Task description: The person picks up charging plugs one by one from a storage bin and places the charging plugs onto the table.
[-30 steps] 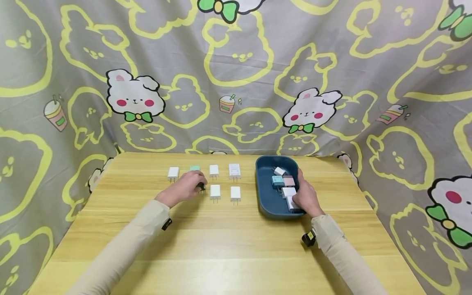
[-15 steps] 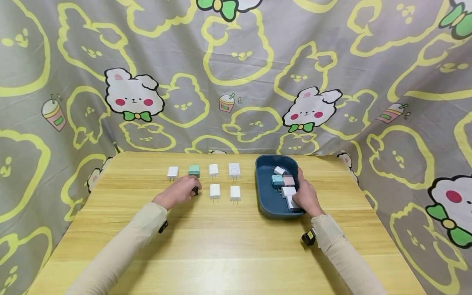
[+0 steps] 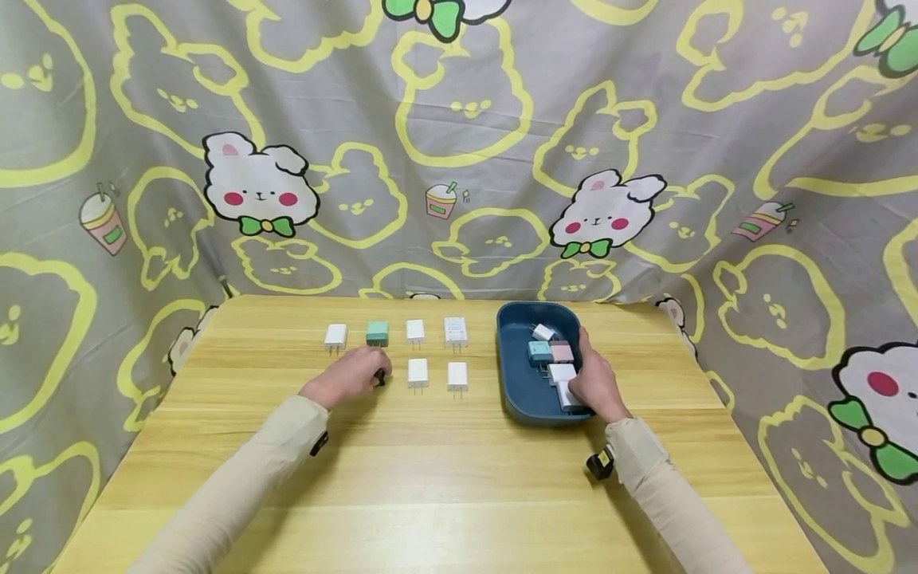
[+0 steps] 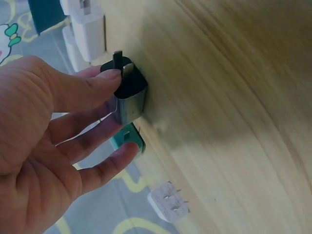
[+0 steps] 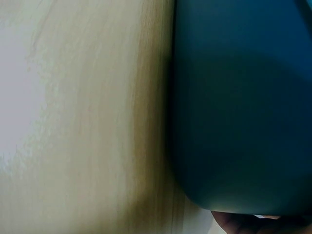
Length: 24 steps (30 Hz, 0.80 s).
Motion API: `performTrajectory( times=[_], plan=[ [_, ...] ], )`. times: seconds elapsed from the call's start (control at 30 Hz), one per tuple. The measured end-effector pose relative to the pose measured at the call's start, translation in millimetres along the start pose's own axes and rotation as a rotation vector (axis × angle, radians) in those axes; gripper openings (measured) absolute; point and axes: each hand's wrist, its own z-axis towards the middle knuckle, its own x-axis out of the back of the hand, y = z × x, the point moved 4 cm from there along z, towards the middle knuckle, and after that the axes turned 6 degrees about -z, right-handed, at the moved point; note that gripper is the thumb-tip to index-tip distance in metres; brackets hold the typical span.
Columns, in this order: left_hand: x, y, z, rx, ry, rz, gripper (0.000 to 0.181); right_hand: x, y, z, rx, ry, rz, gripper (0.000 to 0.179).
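Note:
My left hand [image 3: 349,375] pinches a black and grey plug-in charger [image 4: 131,105] between thumb and fingers, low at the table; its prongs face the thumb side in the left wrist view. Just beyond that hand lies a green charger [image 3: 377,332], with a white charger [image 3: 335,336] to its left. My right hand [image 3: 598,385] grips the right wall of a dark blue bin [image 3: 522,402], thumb over the rim. White, blue and pink chargers lie in the bin, among them a blue one [image 3: 539,353]. The bin's wall [image 5: 234,122] fills much of the right wrist view.
White chargers stand in two rows left of the bin: one [image 3: 415,331] and a larger printed one [image 3: 455,331] behind, two more [image 3: 417,371] nearer. A patterned curtain [image 3: 473,159] closes off the table's back and sides.
My left hand has moved slightly left and nearer with the black charger, uncovering the green one. The right hand and the bin have stayed put.

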Motion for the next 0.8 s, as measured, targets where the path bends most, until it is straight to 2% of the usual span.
performTrajectory(
  times=[0.2, 0.67, 0.8],
  plan=[
    [-3.9, -2.1, 1.1, 0.009, -0.001, -0.02, 0.029, -1.0, 1.9, 0.0, -0.007, -0.011, 0.001, 0.104],
    [-2.5, -1.2, 2.0, -0.018, -0.005, -0.014, 0.026, 0.0, 1.0, -0.4, -0.01, -0.005, 0.012, 0.104],
    [0.1, 0.4, 0.4, 0.0, -0.012, -0.007, 0.028, -0.8, 1.2, 0.7, -0.004, -0.002, 0.016, 0.103]
  ],
)
